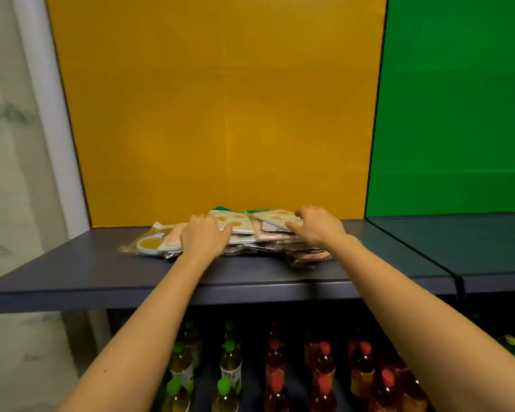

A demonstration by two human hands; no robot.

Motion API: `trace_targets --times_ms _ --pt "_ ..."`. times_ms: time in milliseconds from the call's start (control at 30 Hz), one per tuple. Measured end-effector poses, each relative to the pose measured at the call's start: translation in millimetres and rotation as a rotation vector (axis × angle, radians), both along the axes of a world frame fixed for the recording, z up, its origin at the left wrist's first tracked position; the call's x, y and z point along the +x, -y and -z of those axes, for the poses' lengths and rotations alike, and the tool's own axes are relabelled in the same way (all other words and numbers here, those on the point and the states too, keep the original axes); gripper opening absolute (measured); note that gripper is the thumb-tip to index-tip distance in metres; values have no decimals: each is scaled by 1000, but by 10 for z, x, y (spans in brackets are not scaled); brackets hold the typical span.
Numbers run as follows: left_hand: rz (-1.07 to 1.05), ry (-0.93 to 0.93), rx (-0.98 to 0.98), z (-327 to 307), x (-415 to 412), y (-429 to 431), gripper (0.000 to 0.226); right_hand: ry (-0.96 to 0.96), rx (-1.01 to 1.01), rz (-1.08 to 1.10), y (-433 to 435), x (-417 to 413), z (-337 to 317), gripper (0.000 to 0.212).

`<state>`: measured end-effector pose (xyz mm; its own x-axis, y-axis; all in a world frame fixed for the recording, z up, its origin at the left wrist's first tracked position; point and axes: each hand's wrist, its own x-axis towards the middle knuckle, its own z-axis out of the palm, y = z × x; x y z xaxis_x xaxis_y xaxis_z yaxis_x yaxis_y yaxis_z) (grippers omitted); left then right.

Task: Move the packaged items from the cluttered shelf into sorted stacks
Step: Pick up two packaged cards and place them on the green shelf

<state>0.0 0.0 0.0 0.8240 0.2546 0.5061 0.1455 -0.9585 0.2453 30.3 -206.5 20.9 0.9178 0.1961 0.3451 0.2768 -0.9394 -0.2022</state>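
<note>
Head view: both hands lie on the pile of packets (244, 233) at mid-frame on the shelf (72, 263). Left hand (204, 237) hides its fingers; right hand (317, 228) fingers spread flat, gripping nothing. Lower packets are blurred.

Both bare forearms reached forward and up from the bottom corners, converging toward the middle of the view. The left arm (149, 319) ran long and straight, wrist level, and the left hand (204, 237) lay palm down with its back to the camera, thumb stuck out to the right and the fingers (197, 219) curled forward over the far side, knuckles bunched. The right arm (422, 304) came in from the lower right, wrist bent slightly inward. The right hand (317, 226) was also palm down, thumb (293, 226) pointing left, fingers bent and spread at the tips. The two hands sat near each other, apart, not touching.
</note>
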Motion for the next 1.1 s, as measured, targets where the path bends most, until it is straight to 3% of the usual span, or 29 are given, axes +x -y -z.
trace_targets --times_ms 200,333,500,600,667,767,867,967,1100 --pt "-184 -223 -80 -49 618 8 99 -188 84 110 105 687 -18 76" --pt "-170 -391 -191 -56 884 -112 110 -313 58 128 119 927 -6 83" --pt "-80 -445 -316 -272 980 -177 96 -507 211 117 95 1113 -49 98" --pt "80 -361 -608 -374 1078 -356 52 -570 343 104 90 1162 -59 99" --pt "155 -354 -727 -436 1117 -501 40 -579 376 113 98 1187 -79 94" --pt "241 -240 -867 -515 1172 -606 35 -505 491 81 166 1245 -118 49" --pt "383 -96 -1074 -576 1264 -459 34 -368 806 83 342 1255 -103 25" --pt "513 -50 -1148 -592 1448 -2 38 -207 1024 136 683 1139 -63 16" --pt "668 -132 -1204 -500 1595 951 39 -41 922 372 1443 985 51 29"
